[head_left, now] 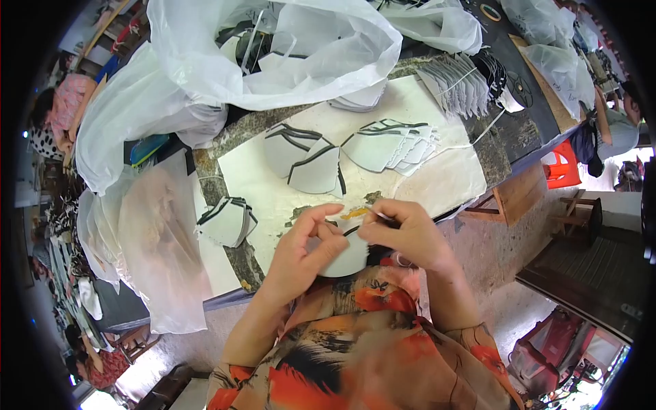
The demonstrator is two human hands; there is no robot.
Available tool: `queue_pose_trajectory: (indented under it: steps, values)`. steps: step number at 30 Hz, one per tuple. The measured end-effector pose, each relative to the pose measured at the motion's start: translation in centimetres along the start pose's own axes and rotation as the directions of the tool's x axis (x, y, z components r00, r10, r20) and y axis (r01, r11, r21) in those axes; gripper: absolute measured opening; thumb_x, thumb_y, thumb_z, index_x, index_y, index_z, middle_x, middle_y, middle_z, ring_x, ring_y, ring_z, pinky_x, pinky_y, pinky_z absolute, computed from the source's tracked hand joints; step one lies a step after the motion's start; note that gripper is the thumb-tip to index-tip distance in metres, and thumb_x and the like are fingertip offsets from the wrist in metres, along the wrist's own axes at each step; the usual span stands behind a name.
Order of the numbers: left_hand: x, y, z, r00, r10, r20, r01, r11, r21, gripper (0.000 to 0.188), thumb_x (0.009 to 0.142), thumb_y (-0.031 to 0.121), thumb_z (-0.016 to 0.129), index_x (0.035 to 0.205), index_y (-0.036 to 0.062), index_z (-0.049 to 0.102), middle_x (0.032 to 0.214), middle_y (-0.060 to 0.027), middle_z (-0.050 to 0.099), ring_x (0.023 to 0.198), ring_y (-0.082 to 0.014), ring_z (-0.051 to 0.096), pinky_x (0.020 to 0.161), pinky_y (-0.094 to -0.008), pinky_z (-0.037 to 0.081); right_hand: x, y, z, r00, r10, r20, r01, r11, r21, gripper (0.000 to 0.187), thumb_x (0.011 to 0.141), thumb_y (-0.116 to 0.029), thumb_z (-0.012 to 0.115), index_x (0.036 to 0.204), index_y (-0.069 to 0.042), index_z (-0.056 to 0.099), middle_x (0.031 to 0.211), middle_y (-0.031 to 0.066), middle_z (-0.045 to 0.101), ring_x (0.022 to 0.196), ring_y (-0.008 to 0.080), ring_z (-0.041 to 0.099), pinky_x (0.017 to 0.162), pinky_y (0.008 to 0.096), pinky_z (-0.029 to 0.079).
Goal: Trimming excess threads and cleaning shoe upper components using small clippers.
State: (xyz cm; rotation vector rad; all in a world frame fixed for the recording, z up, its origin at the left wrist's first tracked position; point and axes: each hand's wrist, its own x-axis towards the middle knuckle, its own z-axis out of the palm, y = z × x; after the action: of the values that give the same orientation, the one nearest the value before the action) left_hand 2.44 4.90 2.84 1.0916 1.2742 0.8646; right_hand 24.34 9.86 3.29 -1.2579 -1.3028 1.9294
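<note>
My left hand (306,247) grips a pale, curved-edged panel (347,261) with black trim, its thumb lying over the panel's upper left side. Opposite it, my right hand (408,234) pinches the black-trimmed corner of the same panel. A thin dark sliver shows at my right fingertips, too small to make out. Just beyond my hands, overlapping panels of the same kind (314,171) lie on the white sheet (246,167). Farther right is a fanned pile of panels (393,147), and a small stack (227,223) sits to the left of my left hand.
Large clear plastic bags (273,89) cover the table's far side, and another bag (160,246) hangs over its left edge. Bundled grey pieces (454,85) lie at the far right. A wooden stool (509,199) and a red stool (562,166) stand right of the table. Other people sit nearby.
</note>
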Motion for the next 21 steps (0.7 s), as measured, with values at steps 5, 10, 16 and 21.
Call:
queue_pose_trajectory:
  steps: [5, 10, 16, 21]
  values:
    - [4.1, -0.1, -2.9, 0.878, 0.469, -0.094, -0.211, 0.556, 0.804, 0.04, 0.092, 0.018, 0.072, 0.129, 0.005, 0.064, 0.104, -0.0096, 0.065, 0.099, -0.0259, 0.06, 0.092, -0.0382, 0.048, 1.5, -1.0, -2.8, 0.919, -0.077, -0.387, 0.131, 0.985, 0.115, 0.015, 0.092, -0.016, 0.077, 0.09, -0.004, 0.068, 0.074, -0.0081, 0.054, 0.065, 0.0019, 0.045, 0.058, 0.0209, 0.034]
    - [6.1, -1.3, -2.9, 0.883, 0.464, -0.073, -0.193, 0.501, 0.844, 0.046, 0.081, 0.021, 0.077, 0.124, 0.0058, 0.067, 0.117, -0.0123, 0.062, 0.109, -0.0336, 0.056, 0.095, -0.0435, 0.045, 4.5, 0.4, -4.4, 0.773, -0.209, -0.6, 0.178, 0.978, -0.11, 0.022, 0.093, -0.016, 0.075, 0.107, 0.0, 0.073, 0.074, -0.0094, 0.051, 0.065, 0.0017, 0.043, 0.057, 0.02, 0.031]
    - [6.1, -0.7, -2.9, 0.896, 0.43, -0.113, -0.153, 0.537, 0.83, 0.044, 0.076, 0.018, 0.078, 0.116, 0.0062, 0.065, 0.121, -0.0116, 0.06, 0.108, -0.0335, 0.055, 0.093, -0.0454, 0.043, 1.3, -0.3, -4.7, 0.76, -0.159, -0.63, 0.162, 0.985, -0.054, 0.02, 0.097, -0.012, 0.069, 0.113, 0.0, 0.073, 0.076, -0.0082, 0.053, 0.067, 0.0017, 0.044, 0.058, 0.0197, 0.035]
    - [4.8, -0.2, -2.8, 0.916, 0.369, -0.155, -0.147, 0.671, 0.727, 0.04, 0.075, 0.01, 0.079, 0.111, 0.0052, 0.061, 0.099, -0.0084, 0.064, 0.092, -0.0262, 0.06, 0.085, -0.0373, 0.047, -0.5, -0.8, -0.5, 0.947, -0.321, 0.004, 0.319, 0.939, -0.13, 0.02, 0.1, -0.005, 0.062, 0.117, -0.002, 0.072, 0.081, -0.0011, 0.065, 0.072, 0.01, 0.059, 0.067, 0.0243, 0.048]
